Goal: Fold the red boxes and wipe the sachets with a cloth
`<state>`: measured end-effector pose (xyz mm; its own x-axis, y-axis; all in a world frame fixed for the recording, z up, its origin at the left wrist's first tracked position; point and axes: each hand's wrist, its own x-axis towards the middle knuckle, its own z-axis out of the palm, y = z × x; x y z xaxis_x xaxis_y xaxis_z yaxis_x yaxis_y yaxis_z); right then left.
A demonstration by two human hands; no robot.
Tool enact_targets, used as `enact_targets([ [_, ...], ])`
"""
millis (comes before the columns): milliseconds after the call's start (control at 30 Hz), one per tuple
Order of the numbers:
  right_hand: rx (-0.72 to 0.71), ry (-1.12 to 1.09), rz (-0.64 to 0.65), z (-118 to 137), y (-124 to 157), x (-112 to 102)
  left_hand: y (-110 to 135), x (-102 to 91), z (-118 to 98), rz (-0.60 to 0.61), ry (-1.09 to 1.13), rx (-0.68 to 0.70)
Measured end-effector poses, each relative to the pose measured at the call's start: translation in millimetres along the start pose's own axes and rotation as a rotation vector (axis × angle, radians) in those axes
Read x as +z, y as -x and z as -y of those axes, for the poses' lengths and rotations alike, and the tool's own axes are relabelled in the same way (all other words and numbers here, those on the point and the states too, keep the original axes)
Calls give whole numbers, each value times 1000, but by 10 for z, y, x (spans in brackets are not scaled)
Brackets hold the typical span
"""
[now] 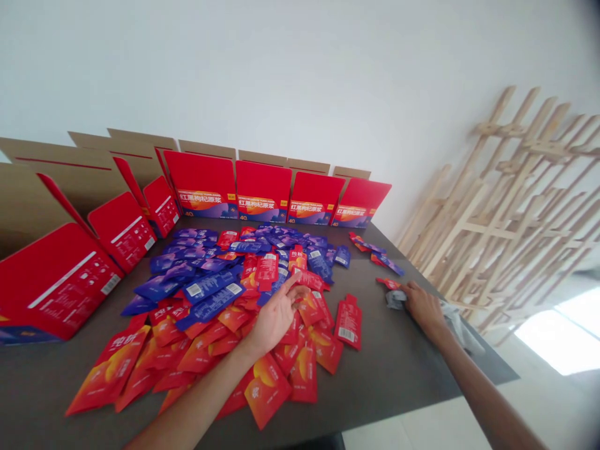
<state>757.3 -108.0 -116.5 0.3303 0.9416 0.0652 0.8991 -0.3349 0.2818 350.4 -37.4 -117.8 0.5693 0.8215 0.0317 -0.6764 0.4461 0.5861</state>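
Note:
My left hand (275,317) hovers over or rests on the heap of pouches, its index finger stretched out and the others loosely bent. It appears to hold nothing; whether it touches the red pouch (308,279) by its fingertips I cannot tell. Red pouches (304,374) with orange fruit pictures lie in front and around it, and blue-purple pouches (210,290) behind and to the left. At the table's right side my right hand (423,308) is closed on a crumpled grey cloth (396,299). Just beyond its fingers lies a small red pouch (389,284).
Open red cartons (262,187) line the table's back, and more cartons (70,281) stand along the left. More pouches (387,262) lie near the right edge of the dark table (375,369). Grey material (462,328) lies behind my right wrist. Wooden easels (501,219) lean against the wall.

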Motion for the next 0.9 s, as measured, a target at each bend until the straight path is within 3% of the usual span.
enact_targets([
  [267,4,-50,-5,49,-436,-125,-8,-18,3,19,-8,-1],
  [400,-63,-167,-2,170,-338,-233,13,-12,17,28,4,-26],
  [567,-346,-407,109,662,-16,-330,33,2,31,41,-2,-43],
  [667,-384,-453,186,906,71,-373,31,6,28,48,-6,-38],
  [767,-369,-503,226,976,42,-404,23,-2,28,49,-6,-30],
  [900,-436,-673,273,879,-36,-457,14,-13,38,58,-14,-18],
])
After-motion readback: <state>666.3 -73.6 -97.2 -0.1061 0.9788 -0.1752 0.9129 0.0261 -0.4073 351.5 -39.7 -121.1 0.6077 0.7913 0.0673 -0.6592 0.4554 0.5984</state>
